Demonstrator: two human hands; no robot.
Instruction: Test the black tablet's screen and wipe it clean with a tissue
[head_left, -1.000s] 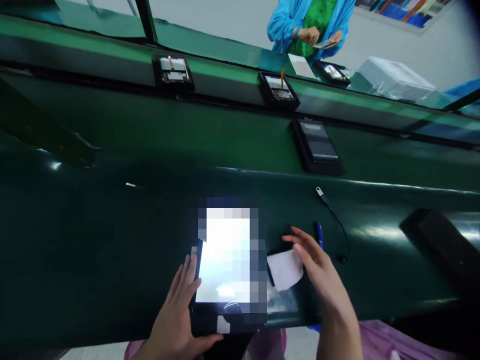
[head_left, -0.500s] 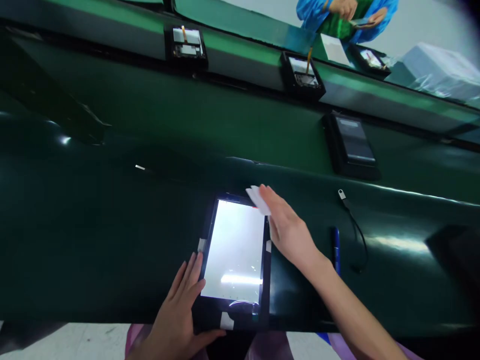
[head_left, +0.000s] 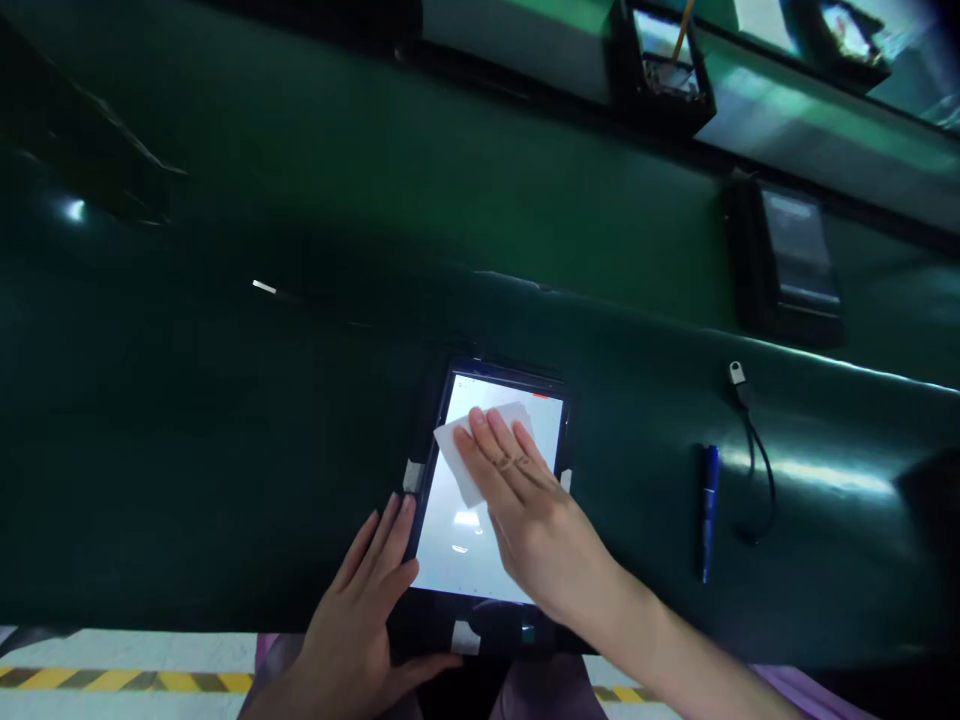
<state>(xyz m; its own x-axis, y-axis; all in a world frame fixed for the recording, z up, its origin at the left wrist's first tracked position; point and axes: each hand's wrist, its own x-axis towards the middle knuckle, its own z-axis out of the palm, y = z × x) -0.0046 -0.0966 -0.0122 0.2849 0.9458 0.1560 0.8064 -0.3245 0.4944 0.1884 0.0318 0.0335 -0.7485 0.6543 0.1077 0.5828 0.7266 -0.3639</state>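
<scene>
A tablet with a bright white screen lies in a black tray at the near edge of the green work surface, with pieces of pale tape at its sides and bottom. My right hand presses a folded white wipe flat on the upper middle of the screen, under its fingers. My left hand rests along the tray's left side, fingers stretched out and thumb at the bottom edge.
Right of the tablet lie a blue pen and a short black cable. Farther back sits a device in a black holder. An opened device with an orange ribbon stands on the raised ledge. A small white strip lies at left.
My right hand has moved with the wipe from the tablet's upper right corner left and down onto the screen. My left hand stays in place. The view has tilted down.
</scene>
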